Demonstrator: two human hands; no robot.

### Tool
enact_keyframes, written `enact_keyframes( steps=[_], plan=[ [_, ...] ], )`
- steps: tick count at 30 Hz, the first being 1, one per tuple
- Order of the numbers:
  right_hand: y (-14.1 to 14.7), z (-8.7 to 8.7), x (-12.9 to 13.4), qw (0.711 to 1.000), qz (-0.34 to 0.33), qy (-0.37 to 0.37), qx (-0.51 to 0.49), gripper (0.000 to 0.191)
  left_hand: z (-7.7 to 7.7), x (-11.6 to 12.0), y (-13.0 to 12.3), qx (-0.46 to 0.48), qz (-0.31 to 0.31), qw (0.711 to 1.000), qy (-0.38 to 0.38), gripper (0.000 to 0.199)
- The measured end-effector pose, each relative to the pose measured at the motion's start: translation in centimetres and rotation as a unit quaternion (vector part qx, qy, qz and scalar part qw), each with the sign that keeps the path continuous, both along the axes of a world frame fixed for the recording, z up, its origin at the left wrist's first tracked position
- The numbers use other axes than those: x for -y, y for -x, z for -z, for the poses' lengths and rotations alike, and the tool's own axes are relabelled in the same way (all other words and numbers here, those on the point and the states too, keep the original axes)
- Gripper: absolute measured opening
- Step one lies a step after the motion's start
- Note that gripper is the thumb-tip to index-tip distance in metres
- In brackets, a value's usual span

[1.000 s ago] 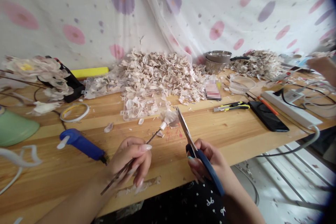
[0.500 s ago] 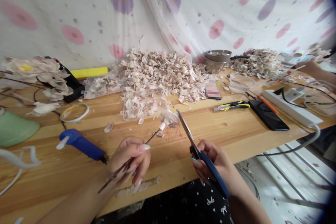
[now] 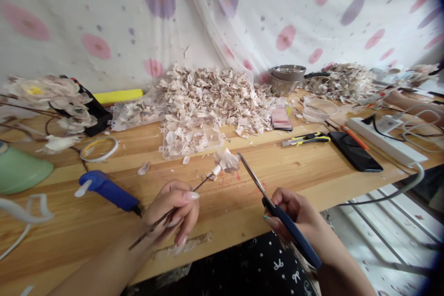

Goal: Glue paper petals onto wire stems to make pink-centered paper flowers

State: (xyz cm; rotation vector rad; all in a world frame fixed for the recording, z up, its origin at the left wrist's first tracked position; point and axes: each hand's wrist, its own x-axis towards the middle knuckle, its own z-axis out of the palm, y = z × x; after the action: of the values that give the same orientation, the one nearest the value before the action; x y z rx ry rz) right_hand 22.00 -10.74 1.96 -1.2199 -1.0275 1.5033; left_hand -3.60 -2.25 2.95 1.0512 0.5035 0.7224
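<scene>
- Right at your left hand (image 3: 175,212): the grip is closed around a thin dark stem (image 3: 152,228), thumb and finger pinching it below the bloom.
- Out at the stem's far end, there's the pale flower head (image 3: 228,160), over the middle of the table (image 3: 284,169), a white sleeve (image 3: 216,170) at its base; whether it touches the wood, I can't tell.
- Now your right hand (image 3: 294,208), its grip wrapped around the dark blue handles of the scissors (image 3: 255,177); the blades look together, tips just beside the flower head, no petal visible between them.
- The tally: stem, sleeve and a gathering of petals look joined. Against the fuller blooms (image 3: 45,90) at far left, this one seems small, so I'd call it partway; exactly what it lacks, I can't tell.
- Just beyond, the clear tray (image 3: 212,132) holds loose petals, and behind it a great heap (image 3: 211,88) lies unattached.
- Over to the left, a blue glue gun (image 3: 109,193) rests out of your hands, the tape roll (image 3: 114,149) beyond it.
- Far right, the yellow cutter (image 3: 307,139) and black phone (image 3: 355,152) lie unused, another person's arm (image 3: 398,99) beyond them.
</scene>
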Motion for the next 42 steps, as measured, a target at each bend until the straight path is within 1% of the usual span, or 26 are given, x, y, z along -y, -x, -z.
enact_keyframes(
  steps=[5,9,13,15,16,18,20,22,24,28,30,32,33,34,35,36,37,38,39,40,41,42],
  plan=[
    [-0.4,-0.1,0.2,1.000,0.010,0.007,0.001,0.044,0.1,-0.2,-0.1,0.008,0.009,1.000,-0.002,0.051],
    [-1.4,-0.4,0.5,1.000,0.016,0.018,0.011,0.044,0.1,-0.2,0.0,0.011,0.010,1.000,0.002,0.050],
    [-2.8,-0.4,0.8,0.997,0.036,0.009,0.073,0.041,0.3,-0.1,0.1,0.018,0.016,1.000,0.000,0.051],
    [-3.3,-0.2,0.7,0.989,0.063,0.011,0.135,0.038,0.3,-0.2,0.1,0.022,0.018,1.000,0.001,0.051],
    [-3.4,0.0,0.6,0.980,0.085,0.009,0.178,0.035,0.4,-0.2,0.1,0.023,0.019,1.000,0.003,0.051],
    [-3.5,0.4,0.1,0.949,0.136,-0.008,0.284,0.030,0.5,-0.3,0.1,0.024,0.019,0.999,0.007,0.051],
    [-3.4,0.7,-0.5,0.903,0.168,-0.030,0.393,0.030,0.5,-0.5,0.1,0.022,0.019,0.999,0.013,0.052],
    [-3.2,0.9,-1.1,0.863,0.161,-0.045,0.477,0.030,0.5,-0.6,0.0,0.016,0.021,0.999,0.021,0.052],
    [-3.1,1.1,-1.6,0.832,0.147,-0.059,0.532,0.030,0.4,-0.7,-0.1,0.009,0.025,0.999,0.028,0.050],
    [-2.9,1.4,-2.6,0.782,0.096,-0.059,0.613,0.029,0.2,-0.7,-0.3,-0.003,0.042,0.999,0.033,0.048],
    [-2.7,1.4,-3.1,0.751,0.075,-0.057,0.653,0.026,0.1,-0.5,-0.4,-0.010,0.050,0.998,0.028,0.050],
    [-2.4,1.4,-3.8,0.720,0.078,-0.073,0.686,0.024,0.0,-0.4,-0.5,-0.018,0.061,0.998,0.018,0.052],
    [-2.2,1.2,-4.1,0.711,0.085,-0.086,0.692,0.024,0.0,-0.3,-0.5,-0.023,0.068,0.997,0.011,0.052],
    [-1.9,1.0,-4.3,0.711,0.096,-0.102,0.689,0.025,0.1,-0.2,-0.5,-0.030,0.075,0.997,0.002,0.053],
    [-1.6,0.7,-4.6,0.720,0.112,-0.121,0.674,0.026,0.2,-0.2,-0.5,-0.038,0.082,0.996,-0.009,0.054],
    [-1.2,0.3,-4.7,0.740,0.129,-0.142,0.645,0.027,0.3,-0.2,-0.5,-0.047,0.088,0.995,-0.022,0.054],
    [-0.7,-0.2,-4.8,0.768,0.149,-0.163,0.601,0.026,0.4,-0.1,-0.5,-0.056,0.092,0.994,-0.035,0.055],
    [-0.2,-0.7,-4.7,0.806,0.163,-0.182,0.540,0.025,0.5,-0.1,-0.5,-0.064,0.096,0.992,-0.049,0.055],
    [0.4,-1.3,-4.6,0.849,0.161,-0.197,0.463,0.024,0.5,0.0,-0.6,-0.071,0.095,0.991,-0.058,0.055],
    [1.1,-1.9,-4.4,0.894,0.137,-0.207,0.373,0.024,0.5,0.1,-0.6,-0.083,0.092,0.989,-0.080,0.053],
    [1.9,-2.4,-4.1,0.932,0.091,-0.213,0.279,0.025,0.4,0.2,-0.6,-0.096,0.084,0.984,-0.122,0.051],
    [2.6,-2.8,-3.8,0.956,0.032,-0.219,0.194,0.025,0.3,0.3,-0.7,-0.112,0.073,0.973,-0.189,0.049]
  ],
)
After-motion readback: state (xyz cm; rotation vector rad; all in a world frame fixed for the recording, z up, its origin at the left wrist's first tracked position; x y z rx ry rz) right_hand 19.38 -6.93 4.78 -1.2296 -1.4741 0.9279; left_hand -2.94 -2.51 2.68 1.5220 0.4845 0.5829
